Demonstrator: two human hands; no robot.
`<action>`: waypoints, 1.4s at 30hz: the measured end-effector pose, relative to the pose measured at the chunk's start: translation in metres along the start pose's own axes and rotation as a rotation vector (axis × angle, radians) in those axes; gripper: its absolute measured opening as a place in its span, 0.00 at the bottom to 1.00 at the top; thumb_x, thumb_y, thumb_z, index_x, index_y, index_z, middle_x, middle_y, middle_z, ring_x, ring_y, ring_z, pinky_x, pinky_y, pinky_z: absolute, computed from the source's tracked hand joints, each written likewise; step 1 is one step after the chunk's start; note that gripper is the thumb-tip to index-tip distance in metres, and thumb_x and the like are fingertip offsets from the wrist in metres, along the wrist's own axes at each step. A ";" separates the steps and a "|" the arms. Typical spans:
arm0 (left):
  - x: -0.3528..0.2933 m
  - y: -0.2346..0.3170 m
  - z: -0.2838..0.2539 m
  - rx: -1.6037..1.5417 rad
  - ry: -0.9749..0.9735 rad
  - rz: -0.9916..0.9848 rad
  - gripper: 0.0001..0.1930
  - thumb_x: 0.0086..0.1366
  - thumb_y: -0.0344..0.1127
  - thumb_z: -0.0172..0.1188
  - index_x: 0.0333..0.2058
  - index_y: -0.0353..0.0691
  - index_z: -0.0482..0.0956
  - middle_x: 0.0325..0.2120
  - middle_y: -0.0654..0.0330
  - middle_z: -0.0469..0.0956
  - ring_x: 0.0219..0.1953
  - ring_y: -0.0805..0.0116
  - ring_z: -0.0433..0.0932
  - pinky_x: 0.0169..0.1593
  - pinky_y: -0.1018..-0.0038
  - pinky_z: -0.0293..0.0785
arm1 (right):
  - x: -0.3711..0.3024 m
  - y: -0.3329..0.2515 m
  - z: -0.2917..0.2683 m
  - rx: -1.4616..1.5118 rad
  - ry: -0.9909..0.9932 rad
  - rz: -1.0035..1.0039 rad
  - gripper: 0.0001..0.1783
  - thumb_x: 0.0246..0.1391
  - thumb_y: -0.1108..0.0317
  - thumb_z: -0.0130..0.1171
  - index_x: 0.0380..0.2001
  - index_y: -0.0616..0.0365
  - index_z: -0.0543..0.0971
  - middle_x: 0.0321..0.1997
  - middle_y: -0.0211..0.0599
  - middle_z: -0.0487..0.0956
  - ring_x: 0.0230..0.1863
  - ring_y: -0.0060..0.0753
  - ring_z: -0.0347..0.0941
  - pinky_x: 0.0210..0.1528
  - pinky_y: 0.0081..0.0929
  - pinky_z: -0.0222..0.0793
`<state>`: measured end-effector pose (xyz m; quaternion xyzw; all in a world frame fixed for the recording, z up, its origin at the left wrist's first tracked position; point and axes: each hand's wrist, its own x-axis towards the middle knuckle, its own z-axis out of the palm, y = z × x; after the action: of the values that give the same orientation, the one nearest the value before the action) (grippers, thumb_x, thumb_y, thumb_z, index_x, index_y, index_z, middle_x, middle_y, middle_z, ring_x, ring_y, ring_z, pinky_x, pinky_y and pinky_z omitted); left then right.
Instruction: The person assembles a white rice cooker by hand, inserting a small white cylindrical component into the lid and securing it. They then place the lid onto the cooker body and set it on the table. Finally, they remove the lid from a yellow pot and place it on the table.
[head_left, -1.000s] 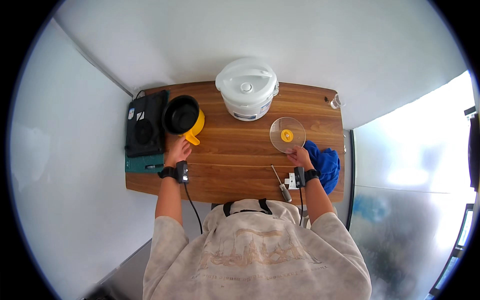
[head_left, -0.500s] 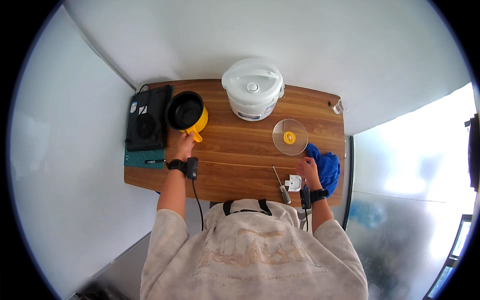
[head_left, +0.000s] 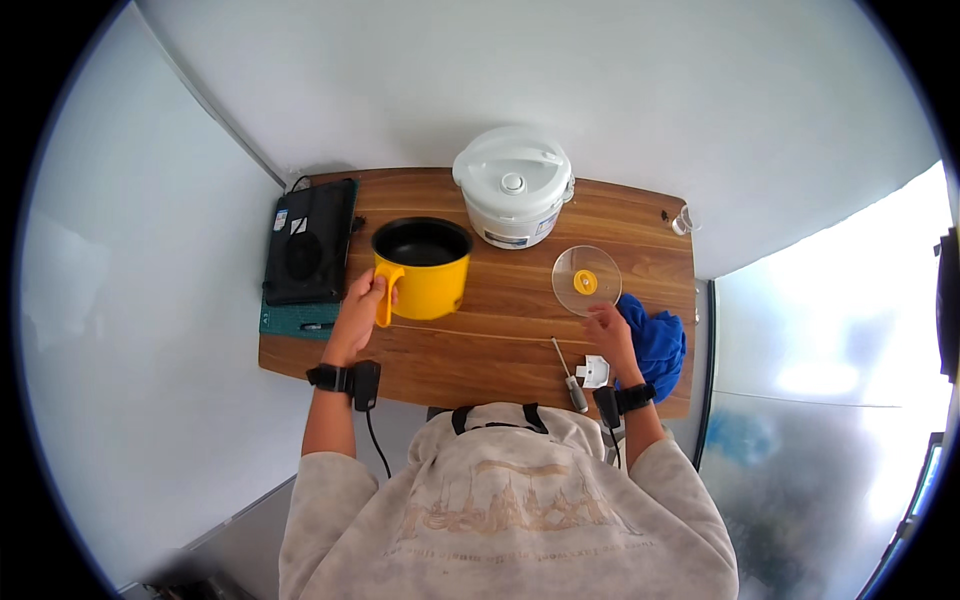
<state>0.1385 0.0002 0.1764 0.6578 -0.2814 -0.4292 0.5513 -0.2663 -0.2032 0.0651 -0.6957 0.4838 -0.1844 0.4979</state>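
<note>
My left hand (head_left: 358, 308) is closed round the handle of a yellow pot (head_left: 430, 290) with a black inside. The pot is raised over the left middle of the table and tilted a little, its mouth facing away from me. My right hand (head_left: 610, 335) hovers by the near rim of a round glass lid (head_left: 573, 297) with a yellow knob. Its fingers are loosely bent and apart, and I see nothing held in them. A blue cloth (head_left: 657, 345) lies crumpled just right of that hand. Left of the wrist are a white plastic piece (head_left: 594, 371) and a screwdriver (head_left: 572, 383).
A white rice cooker (head_left: 513, 190) with its cover down stands at the back of the wooden table (head_left: 480, 345). On the left a flat black appliance (head_left: 308, 245) lies over a green cutting mat (head_left: 290, 318) with a pen (head_left: 318, 326). A small clear glass (head_left: 682, 221) is at the far right corner.
The yellow pot has come up off the table and moved right and nearer, carried by my left hand. My right hand has shifted slightly left, toward the glass lid.
</note>
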 end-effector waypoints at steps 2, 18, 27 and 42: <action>-0.019 0.022 0.021 -0.224 -0.048 -0.115 0.12 0.77 0.36 0.43 0.50 0.40 0.73 0.33 0.64 0.73 0.35 0.76 0.73 0.39 0.78 0.72 | 0.003 -0.008 0.009 0.064 -0.160 -0.078 0.25 0.54 0.71 0.60 0.57 0.55 0.71 0.39 0.45 0.83 0.37 0.32 0.79 0.41 0.29 0.74; -0.033 -0.075 0.049 -0.682 -0.066 -0.669 0.11 0.75 0.35 0.44 0.49 0.40 0.72 0.30 0.62 0.73 0.30 0.74 0.73 0.38 0.74 0.78 | -0.026 -0.089 0.042 0.230 -0.526 -0.098 0.52 0.49 0.71 0.70 0.72 0.54 0.51 0.57 0.48 0.76 0.59 0.39 0.74 0.61 0.34 0.69; -0.037 -0.076 0.062 0.221 -0.138 -0.439 0.19 0.72 0.33 0.51 0.60 0.47 0.69 0.43 0.61 0.76 0.39 0.72 0.78 0.44 0.68 0.80 | -0.019 -0.100 0.043 -0.043 -0.426 0.121 0.35 0.54 0.44 0.64 0.57 0.58 0.75 0.34 0.41 0.85 0.30 0.31 0.84 0.34 0.22 0.81; -0.021 -0.175 0.019 -0.093 -0.151 -0.744 0.20 0.76 0.32 0.42 0.65 0.48 0.67 0.53 0.56 0.76 0.45 0.64 0.81 0.51 0.67 0.78 | 0.016 -0.072 0.091 -0.202 -0.478 0.147 0.38 0.52 0.32 0.58 0.45 0.59 0.82 0.28 0.42 0.85 0.25 0.37 0.83 0.29 0.28 0.80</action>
<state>0.0938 0.0494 0.0121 0.6559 -0.0436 -0.6596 0.3646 -0.1567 -0.1673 0.0843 -0.7288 0.4175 0.0712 0.5380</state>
